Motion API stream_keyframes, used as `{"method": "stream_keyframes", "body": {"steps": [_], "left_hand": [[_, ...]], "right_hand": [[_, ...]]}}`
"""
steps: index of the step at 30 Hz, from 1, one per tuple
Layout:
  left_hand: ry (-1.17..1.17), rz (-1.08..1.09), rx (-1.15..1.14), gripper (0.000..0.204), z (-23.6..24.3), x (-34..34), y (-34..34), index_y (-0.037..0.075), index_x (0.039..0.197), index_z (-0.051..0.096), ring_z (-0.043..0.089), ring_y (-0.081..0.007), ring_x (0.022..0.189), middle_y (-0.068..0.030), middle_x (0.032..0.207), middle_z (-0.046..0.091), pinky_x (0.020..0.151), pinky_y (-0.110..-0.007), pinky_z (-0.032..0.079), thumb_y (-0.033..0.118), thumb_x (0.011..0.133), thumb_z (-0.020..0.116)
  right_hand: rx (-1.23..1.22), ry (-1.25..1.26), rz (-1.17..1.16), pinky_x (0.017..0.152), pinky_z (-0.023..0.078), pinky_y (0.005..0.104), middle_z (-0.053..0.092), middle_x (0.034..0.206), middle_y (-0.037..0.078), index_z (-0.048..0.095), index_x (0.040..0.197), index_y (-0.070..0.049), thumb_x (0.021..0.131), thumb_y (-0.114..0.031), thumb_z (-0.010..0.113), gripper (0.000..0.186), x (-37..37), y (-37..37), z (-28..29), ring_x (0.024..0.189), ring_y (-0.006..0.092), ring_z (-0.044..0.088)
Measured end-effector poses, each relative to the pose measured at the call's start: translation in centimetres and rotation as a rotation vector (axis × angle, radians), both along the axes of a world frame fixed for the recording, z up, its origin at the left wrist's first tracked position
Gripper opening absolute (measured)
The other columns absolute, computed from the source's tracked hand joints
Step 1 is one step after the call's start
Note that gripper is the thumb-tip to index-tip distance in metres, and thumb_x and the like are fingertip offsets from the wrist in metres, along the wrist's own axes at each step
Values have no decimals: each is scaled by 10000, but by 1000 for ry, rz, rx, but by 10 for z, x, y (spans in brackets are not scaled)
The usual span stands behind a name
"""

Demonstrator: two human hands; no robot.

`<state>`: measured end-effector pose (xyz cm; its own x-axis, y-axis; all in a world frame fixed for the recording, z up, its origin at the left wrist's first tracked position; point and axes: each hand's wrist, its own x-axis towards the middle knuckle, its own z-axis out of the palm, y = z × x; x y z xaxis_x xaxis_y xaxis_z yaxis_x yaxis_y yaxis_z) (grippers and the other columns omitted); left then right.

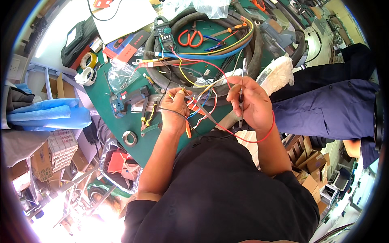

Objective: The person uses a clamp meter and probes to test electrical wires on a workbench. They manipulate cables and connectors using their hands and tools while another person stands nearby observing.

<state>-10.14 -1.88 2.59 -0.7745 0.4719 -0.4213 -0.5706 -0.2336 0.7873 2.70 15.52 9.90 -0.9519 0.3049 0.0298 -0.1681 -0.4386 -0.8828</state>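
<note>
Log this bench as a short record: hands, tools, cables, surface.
Left hand: this hand has its fingers closed on thin coloured wires
Right hand: this hand holds a slim tool, silver tip pointing away from the body
Lead: red lead loops below the right hand
Cable: thick black coil beyond the hands
Tools: scissors inside the coil; meter over its left edge; drill left of the left hand
Surface: green table
</note>
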Motion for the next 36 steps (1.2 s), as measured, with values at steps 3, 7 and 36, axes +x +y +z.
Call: {"method": "stream_keyframes", "body": {"steps": [3, 7, 36], "left_hand": [[-6, -5, 3, 105, 2, 1, -1, 68, 982, 513, 343, -22, 447, -42, 823, 613, 412, -192, 339, 168, 956, 528], [-2, -4, 23, 119, 2, 2, -2, 67, 993, 511, 338, -25, 439, -39, 800, 611, 413, -193, 347, 175, 952, 538], [21, 100, -23, 125, -14, -6, 6, 15, 1000, 540, 438, -46, 451, -73, 878, 650, 387, -203, 354, 126, 945, 521]], "right_hand": [[87, -12, -4, 512, 409, 209, 632, 799, 85, 529, 1264, 19, 1030, -359, 413, 459, 0, -2, -2, 641, 112, 574], [274, -136, -60, 498, 395, 210, 592, 691, 51, 559, 1241, 13, 1025, -469, 364, 563, 3, -5, -2, 566, 93, 521], [888, -411, 154, 542, 455, 288, 589, 637, 48, 636, 1011, 11, 1005, -209, 482, 269, -30, -32, -44, 575, 110, 570]]}}
